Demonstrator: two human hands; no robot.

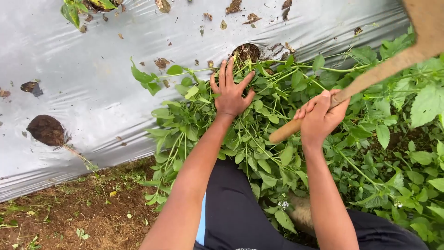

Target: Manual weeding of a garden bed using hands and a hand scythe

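- Left hand [230,95]: open flat, fingers spread, palm pressed down on the leafy green plants [259,139]; grips nothing. Fingertips lie just short of the planting hole.
- Right hand [320,118]: closed in a fist around the wooden handle [360,83], to the right of the planting hole and nearer the person.
- Wooden handle: pale brown, slanted; butt end pokes out below the fist, the shaft runs up and right, away from the planting hole, to the frame's top right corner. Tool head not visible.
- Planting hole [246,52]: round opening in the plastic mulch sheet [92,83], dark soil inside, stems emerging from it.
- Leafy green plants: dense mass spreading from the planting hole down and right, over the sheet's edge and across the person's lap.
- Plastic mulch sheet: silver-grey, creased, scattered with dry leaf bits and soil crumbs.
- Second hole [45,130]: soil-filled, far left of the planting hole.
- Bare soil strip [78,213]: reddish brown, below the sheet's edge, left of the person's dark trousers [236,213].
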